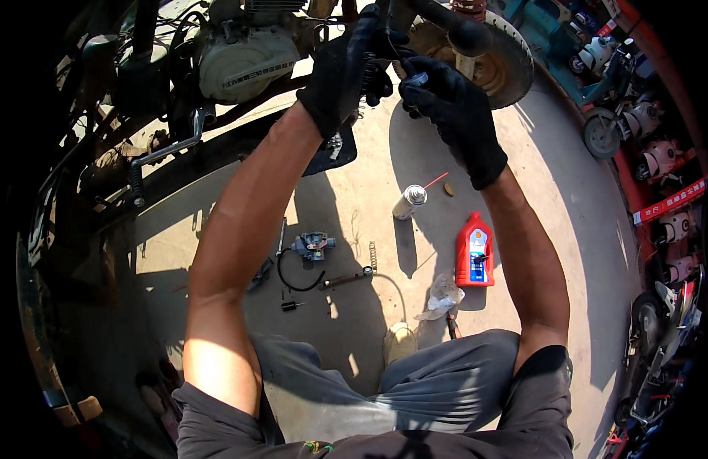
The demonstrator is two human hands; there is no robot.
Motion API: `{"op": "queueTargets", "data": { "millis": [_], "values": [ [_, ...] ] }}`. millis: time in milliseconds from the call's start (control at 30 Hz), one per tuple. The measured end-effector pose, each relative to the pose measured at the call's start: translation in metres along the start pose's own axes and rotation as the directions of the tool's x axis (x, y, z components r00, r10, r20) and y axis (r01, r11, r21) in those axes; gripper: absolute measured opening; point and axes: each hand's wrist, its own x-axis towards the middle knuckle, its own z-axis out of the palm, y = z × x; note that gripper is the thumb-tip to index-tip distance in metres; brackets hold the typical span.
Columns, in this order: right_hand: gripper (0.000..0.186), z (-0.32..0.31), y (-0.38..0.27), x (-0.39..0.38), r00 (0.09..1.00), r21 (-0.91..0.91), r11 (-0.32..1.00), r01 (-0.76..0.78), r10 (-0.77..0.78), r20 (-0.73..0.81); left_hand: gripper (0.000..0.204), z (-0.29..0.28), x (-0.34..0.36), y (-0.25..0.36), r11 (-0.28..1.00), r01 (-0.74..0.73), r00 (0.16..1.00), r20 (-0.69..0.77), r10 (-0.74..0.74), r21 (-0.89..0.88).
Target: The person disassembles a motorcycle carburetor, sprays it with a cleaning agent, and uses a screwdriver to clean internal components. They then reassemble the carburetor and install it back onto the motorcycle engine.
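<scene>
Right hand, black-gloved: fingertips pinched shut on a small bluish-metal part, held up just beside the motorcycle's rear wheel. Left hand, gloved too: fingers curled round a dark cable above. On the concrete floor below: spray can, red oil bottle, carburettor.

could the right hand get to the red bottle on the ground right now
Probably not at once: the right hand is raised and busy pinching a small part. Otherwise, the path down to the red bottle looks unobstructed.
</scene>
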Motion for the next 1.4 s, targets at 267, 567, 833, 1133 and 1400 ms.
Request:
{"op": "queueTargets", "data": {
  "millis": [267,567,833,1133,1400],
  "values": [
    [0.043,-0.015,-0.005,-0.003,0.996,0.114,0.992,-0.048,0.056,-0.069,0.033,0.005,0.045,-0.025,0.983,-0.184,0.964,0.198,0.178,0.013],
    [0.033,-0.038,0.012,0.001,0.965,-0.033,0.967,0.251,-0.253,-0.073,0.035,0.029,0.060,-0.035,0.318,-0.719,0.635,0.398,0.662,0.619],
    [0.036,-0.049,0.026,0.003,0.998,0.470,0.881,-0.050,0.064,-0.014,0.032,0.053,0.057,-0.041,0.928,-0.370,0.913,0.165,0.374,-0.050],
    [0.033,-0.054,0.015,-0.001,0.988,0.560,0.818,-0.131,0.153,0.007,0.032,0.059,0.062,-0.046,0.955,-0.256,0.949,0.148,0.278,-0.151],
    [0.030,-0.059,0.012,-0.002,0.988,0.655,0.743,-0.139,0.146,0.043,0.033,0.070,0.059,-0.042,0.868,-0.416,0.909,0.081,0.410,0.271]
  ]
}}
